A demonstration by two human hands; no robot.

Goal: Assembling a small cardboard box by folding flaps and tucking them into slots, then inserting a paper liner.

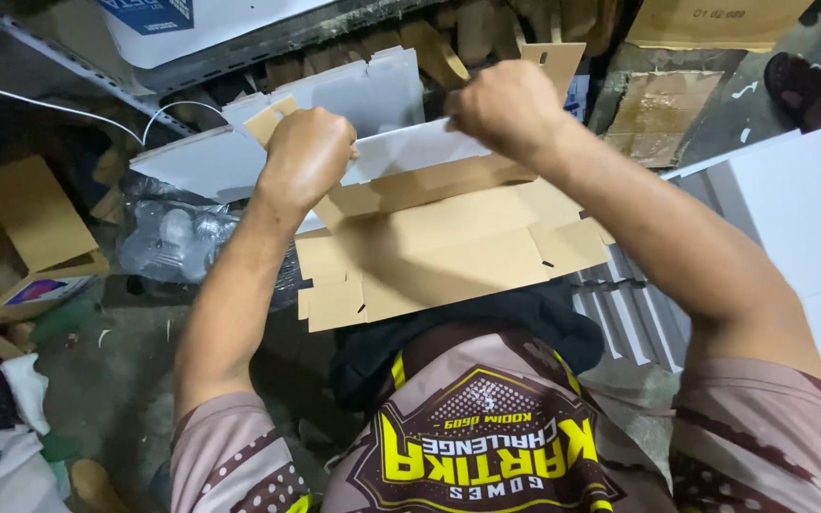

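Gripping the far edge of a flat cardboard box blank (pixel 448 252), the left hand (pixel 306 157) and right hand (pixel 505 104) are both closed tight on it above the lap. A clear plastic bag (pixel 168 242) lies left, stacked white sheets (pixel 800 204) right, cardboard scraps (pixel 21 218) far left.

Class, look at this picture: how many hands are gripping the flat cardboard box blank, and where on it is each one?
2. The left hand grips the cardboard blank at its upper left flap; the right hand grips its upper right edge. No other hands show.
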